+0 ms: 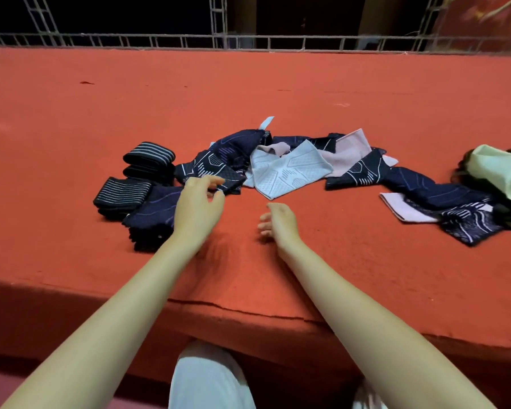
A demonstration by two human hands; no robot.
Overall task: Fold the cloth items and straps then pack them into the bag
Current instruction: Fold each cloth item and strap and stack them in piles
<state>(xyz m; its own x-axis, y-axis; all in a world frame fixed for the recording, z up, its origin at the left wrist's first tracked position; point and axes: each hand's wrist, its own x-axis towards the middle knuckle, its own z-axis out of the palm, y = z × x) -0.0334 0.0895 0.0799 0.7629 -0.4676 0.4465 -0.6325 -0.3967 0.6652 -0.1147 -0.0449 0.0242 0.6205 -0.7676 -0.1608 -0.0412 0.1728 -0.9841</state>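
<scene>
Roughly halfway, I judge: 3 folded bundles [136, 184] stacked left, loose cloths [289, 166] remain, bag [496, 172] unpacked; my left hand [199, 206] and right hand [278, 222] hang relaxed, holding nothing

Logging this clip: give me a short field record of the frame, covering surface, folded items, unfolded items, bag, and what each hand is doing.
surface: red carpeted ledge
folded items: two striped strap bundles and a dark folded stack, all at the left
unfolded items: loose pile of navy patterned cloths, a light blue cloth and pink cloths across the middle
bag: pale bag at the far right edge, partly cut off
left hand: fingers curled at the edge of a navy cloth; grip unclear
right hand: relaxed, holding nothing
</scene>
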